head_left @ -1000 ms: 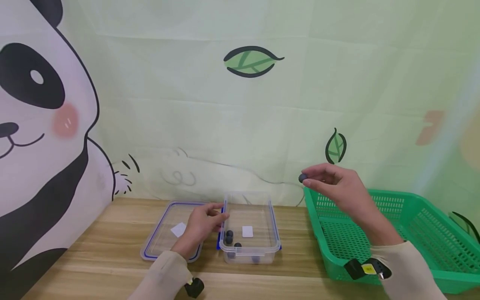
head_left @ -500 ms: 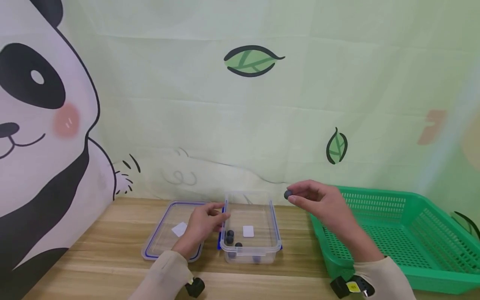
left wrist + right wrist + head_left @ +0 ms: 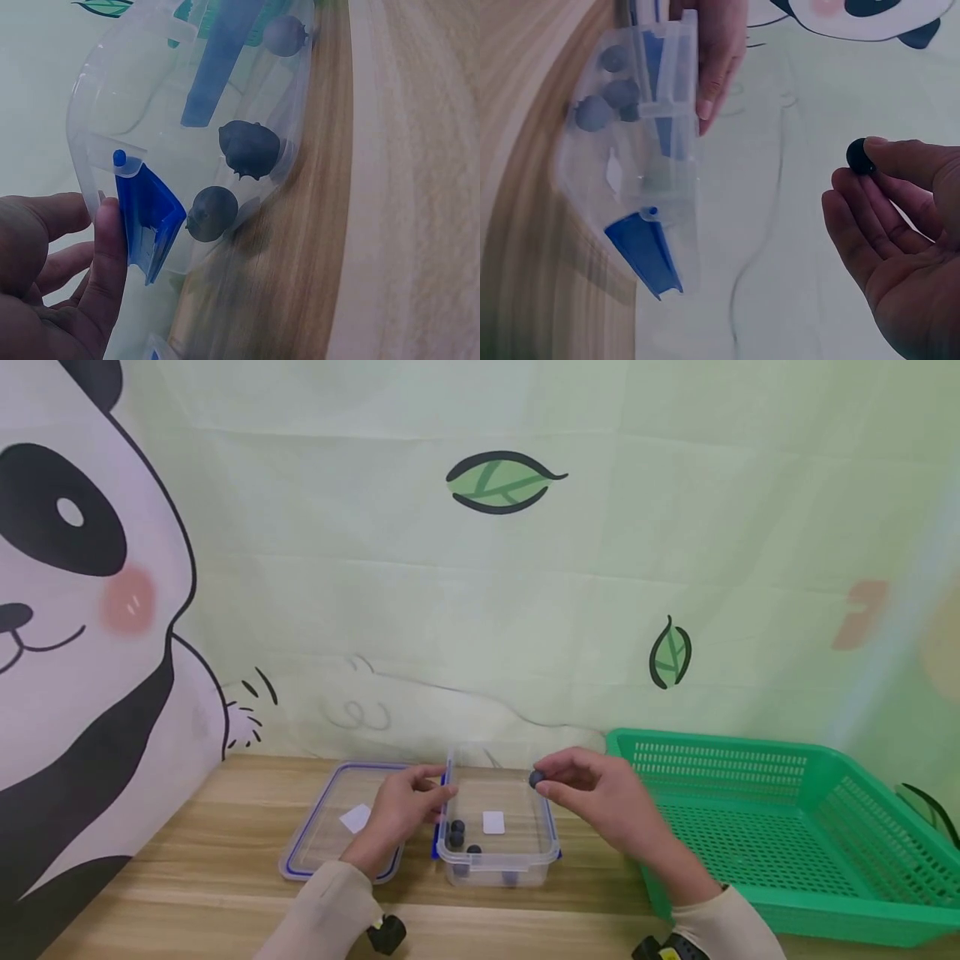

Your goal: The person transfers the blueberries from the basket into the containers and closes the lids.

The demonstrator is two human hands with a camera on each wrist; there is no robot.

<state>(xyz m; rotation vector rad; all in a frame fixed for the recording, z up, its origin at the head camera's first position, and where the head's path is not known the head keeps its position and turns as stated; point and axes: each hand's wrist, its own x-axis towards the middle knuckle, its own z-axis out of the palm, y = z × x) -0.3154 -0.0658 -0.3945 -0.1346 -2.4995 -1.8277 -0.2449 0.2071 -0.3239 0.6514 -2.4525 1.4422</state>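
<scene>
While the right hand (image 3: 600, 802) pinches it, here is how things sit.

Little ball: a small dark round ball (image 3: 536, 779) is held up in the air, not on the worktop (image 3: 187, 893).
Ball and fingers: the ball sits at the very tips of the right thumb and first finger, and in the right wrist view it shows as a dark dot (image 3: 861, 156) at those tips; the other fingers (image 3: 855, 225) curl loosely below it.
Ball and box: the ball hangs over the far right part of the clear box (image 3: 551, 847). The open inside of the box lies below it and a bit to the left.
Nearer hand: the right hand has the ball, so it is the near one.
Left hand: the left hand (image 3: 401, 814) holds the left edge of the box, with its fingers (image 3: 109, 255) pressed on the blue clip (image 3: 154, 217). It holds no ball.
In the box: three dark berries (image 3: 457, 835) lie in the near left corner, close together.
Box lid: the lid (image 3: 315, 852) lies flat just left of the box, partly under the left hand.
Green basket: the basket (image 3: 825, 893) sits to the right of the box.
Wall: a panda picture (image 3: 75, 610) is behind it all.
</scene>
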